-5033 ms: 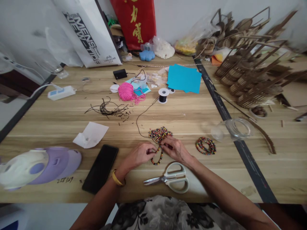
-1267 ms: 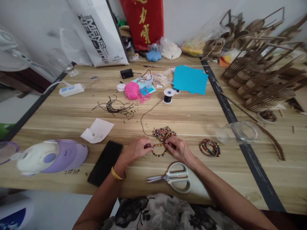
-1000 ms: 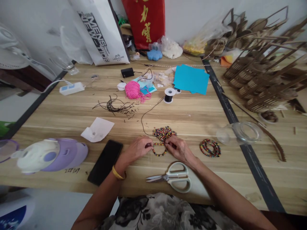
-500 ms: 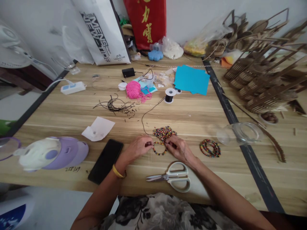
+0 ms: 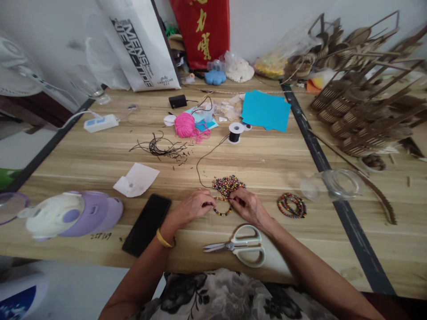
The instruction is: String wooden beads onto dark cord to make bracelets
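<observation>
Craft workspace, possibly home: wooden table (image 5: 267, 166) with loose beads (image 5: 228, 184), thread spool (image 5: 235, 132), pink yarn (image 5: 184, 125), scissors (image 5: 237, 246).

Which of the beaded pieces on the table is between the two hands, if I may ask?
The small single-row strand, between the left hand and right hand; the coiled bundle lies apart, farther right.

head-worn view, looking forward and down at both hands (image 5: 220, 205)

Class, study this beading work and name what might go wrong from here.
The loose beads lie heaped against the right hand; a nudge might scatter them.
The black cord trails from its spool; a snag could tug the beaded loop.
The scissors' bare blades point toward the left forearm, which might brush them.
</observation>
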A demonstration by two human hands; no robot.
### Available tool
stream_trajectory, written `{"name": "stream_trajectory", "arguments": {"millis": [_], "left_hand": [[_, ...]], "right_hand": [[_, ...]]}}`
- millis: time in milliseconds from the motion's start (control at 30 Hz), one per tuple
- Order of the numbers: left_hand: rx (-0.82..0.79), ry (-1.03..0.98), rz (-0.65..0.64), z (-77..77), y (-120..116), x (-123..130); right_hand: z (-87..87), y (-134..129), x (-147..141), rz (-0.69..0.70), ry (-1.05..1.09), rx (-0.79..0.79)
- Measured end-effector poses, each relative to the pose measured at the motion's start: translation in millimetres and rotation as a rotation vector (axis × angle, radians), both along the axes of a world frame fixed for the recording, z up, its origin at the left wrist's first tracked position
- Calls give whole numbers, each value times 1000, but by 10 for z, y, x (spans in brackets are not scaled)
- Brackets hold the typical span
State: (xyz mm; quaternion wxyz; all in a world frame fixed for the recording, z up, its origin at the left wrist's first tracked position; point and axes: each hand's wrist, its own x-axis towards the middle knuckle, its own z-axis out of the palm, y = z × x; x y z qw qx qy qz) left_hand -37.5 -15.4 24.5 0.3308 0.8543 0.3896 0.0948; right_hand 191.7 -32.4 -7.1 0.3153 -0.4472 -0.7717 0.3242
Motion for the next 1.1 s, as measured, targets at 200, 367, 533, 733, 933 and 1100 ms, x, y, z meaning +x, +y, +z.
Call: {"name": "stream_trajectory", "arguments": {"millis": [200,367,533,733,933,1100], "left_hand": [[7,54,27,41,5,24],[15,60,25,35,6,17],[22,38,-9,28,2,0],[0,69,-23,61,-20,13],[-6,81,-45,51,-39,30],[9,90,-40,44,-44,36]], "right_hand": [[-2,3,2,13,1,-1],[10,-2,0,10,3,-4],[3,-2,-3,9,-4,2],[1,4,1,15,-2,7],[6,3,1,12,-12,1],[-6,2,4,8,6,-1]]}}
